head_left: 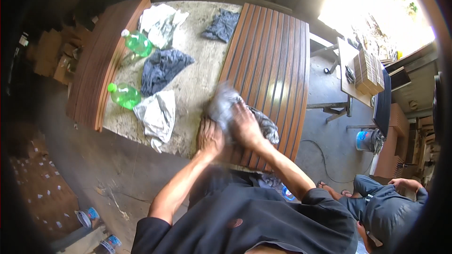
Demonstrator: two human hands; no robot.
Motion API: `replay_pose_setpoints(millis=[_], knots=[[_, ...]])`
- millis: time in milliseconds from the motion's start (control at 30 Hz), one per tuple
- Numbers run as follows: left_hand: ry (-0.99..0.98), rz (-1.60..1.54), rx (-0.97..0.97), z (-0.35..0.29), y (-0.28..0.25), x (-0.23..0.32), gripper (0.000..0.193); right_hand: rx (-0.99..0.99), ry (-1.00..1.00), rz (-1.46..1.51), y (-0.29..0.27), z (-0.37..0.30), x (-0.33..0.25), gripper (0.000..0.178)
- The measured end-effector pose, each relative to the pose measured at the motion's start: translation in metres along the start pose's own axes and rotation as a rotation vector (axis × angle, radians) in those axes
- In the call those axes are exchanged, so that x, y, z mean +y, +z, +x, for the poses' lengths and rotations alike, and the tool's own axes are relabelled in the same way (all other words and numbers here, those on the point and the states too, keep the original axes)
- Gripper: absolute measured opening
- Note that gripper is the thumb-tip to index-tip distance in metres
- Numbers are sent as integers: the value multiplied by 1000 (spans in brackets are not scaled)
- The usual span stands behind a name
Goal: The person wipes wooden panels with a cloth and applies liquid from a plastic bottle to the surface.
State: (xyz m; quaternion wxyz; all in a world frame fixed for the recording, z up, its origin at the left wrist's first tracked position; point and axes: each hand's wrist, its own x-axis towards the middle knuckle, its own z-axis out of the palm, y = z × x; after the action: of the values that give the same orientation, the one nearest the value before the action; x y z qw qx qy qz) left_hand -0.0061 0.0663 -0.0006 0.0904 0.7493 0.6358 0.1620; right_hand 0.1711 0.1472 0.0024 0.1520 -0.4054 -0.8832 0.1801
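A reddish-brown ribbed wooden panel lies flat on the grey stone-topped workbench, its long grooves running away from the person, so both hands can work along it from the near end. The right hand presses down on a crumpled grey rag on the near left part of the panel; the fingers are spread over the cloth and bear on it rather than closing round it, a hold that suits rubbing a surface. The rag is blurred, so how much of it is bunched under the palm cannot be told. The left hand lies flat and open on the panel's near left corner, just beside the rag, seemingly to steady the board.

Left of the panel, on the bare bench top, lie spare cloths: two dark grey rags, and two pale whitish rags. Two green plastic bottles lie on their sides farther left, near a stack of brown curved wooden boards along the bench's far left edge, all within reach yet off the panel. Right of the panel and below, another person in dark blue clothes crouches on the floor.
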Motion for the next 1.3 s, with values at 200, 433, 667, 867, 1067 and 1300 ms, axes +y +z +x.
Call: replay_pose_setpoints(millis=[200,433,667,867,1067,1300], knots=[[-100,-71,-27,7,-21,15,62,49,-47,-46,-29,70,27,58],[-99,-116,-61,16,-26,11,63,265,90,-164,-35,256,158,59],[-130,-112,-71,19,-34,15,60,407,233,-264,-36,411,256,64],[-155,-183,-53,11,-27,22,58,447,309,-263,-48,443,295,64],[-128,-62,-55,18,-32,16,63,386,147,-227,-30,353,225,57],[-70,-27,-11,14,-25,10,64,177,113,-76,-22,123,61,62]])
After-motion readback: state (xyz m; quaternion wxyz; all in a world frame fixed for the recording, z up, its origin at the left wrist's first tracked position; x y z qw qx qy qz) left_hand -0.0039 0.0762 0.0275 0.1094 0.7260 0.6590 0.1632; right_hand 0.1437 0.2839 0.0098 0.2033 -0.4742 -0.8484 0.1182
